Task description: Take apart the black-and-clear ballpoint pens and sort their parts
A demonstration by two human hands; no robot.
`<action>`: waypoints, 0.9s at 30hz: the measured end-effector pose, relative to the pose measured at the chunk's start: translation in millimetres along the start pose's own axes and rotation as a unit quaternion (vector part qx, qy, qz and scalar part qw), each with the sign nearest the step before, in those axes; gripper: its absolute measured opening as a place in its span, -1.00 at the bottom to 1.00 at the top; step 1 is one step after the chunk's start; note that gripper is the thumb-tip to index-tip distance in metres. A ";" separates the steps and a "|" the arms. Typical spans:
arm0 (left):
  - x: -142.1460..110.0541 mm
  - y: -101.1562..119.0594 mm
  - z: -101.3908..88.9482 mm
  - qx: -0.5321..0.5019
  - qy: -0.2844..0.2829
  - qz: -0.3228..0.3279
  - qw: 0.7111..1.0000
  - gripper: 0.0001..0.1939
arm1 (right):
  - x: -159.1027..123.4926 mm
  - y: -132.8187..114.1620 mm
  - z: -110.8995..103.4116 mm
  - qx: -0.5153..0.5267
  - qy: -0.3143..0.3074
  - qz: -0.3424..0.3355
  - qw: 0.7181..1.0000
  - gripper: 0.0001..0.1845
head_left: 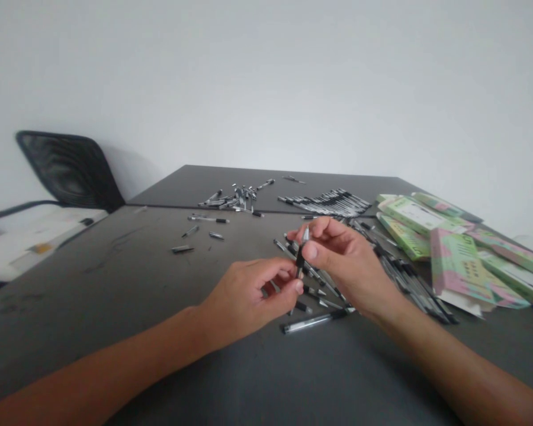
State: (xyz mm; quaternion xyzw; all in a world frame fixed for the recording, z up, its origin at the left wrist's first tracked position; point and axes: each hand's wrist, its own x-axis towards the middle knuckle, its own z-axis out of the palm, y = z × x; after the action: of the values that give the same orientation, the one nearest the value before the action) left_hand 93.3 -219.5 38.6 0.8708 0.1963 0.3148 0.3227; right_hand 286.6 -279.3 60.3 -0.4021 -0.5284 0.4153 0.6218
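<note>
My right hand pinches one black-and-silver pen; I cannot tell if my curled left hand grips it. Dozens more lie across the dark table, with about seven cartons, one mesh chair, white wall.

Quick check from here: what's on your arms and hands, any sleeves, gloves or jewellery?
The left forearm and right forearm are bare, no sleeves showing. The left hand and right hand wear no gloves; no rings, watch or markings are visible.
</note>
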 end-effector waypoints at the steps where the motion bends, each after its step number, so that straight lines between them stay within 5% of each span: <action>1: 0.2 0.9 -0.6 -0.002 -0.002 -0.003 1.000 -0.92 | -0.6 -0.1 -0.6 0.007 -0.016 0.006 1.000 -0.70; 6: 1.2 2.0 -3.8 -0.019 -0.018 -0.010 1.000 -0.90 | -4.9 -0.3 0.0 0.017 -0.085 0.026 0.996 -0.66; 12: 0.2 -4.4 -1.9 0.021 -0.018 0.004 1.000 -0.86 | -0.5 2.8 0.7 -0.010 -0.005 0.028 1.000 -0.84; 15: 1.2 -4.5 -1.4 0.035 -0.019 0.014 0.999 -0.86 | 1.8 4.3 0.0 0.019 0.029 0.038 0.999 -0.76; 22: 4.2 2.2 -4.7 -0.040 -0.024 -0.028 0.999 -0.86 | -0.9 1.7 1.0 0.079 -0.074 0.060 0.992 -0.63; 27: 3.8 4.1 -5.8 -0.046 -0.044 -0.032 0.997 -0.83 | -0.5 4.7 -3.8 0.024 -0.048 0.034 0.998 -0.75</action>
State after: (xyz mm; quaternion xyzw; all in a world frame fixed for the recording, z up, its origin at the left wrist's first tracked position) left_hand 92.7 -217.9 46.4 0.8612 0.1954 0.2746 0.3805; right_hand 289.9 -278.5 55.3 -0.3848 -0.5335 0.4673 0.5908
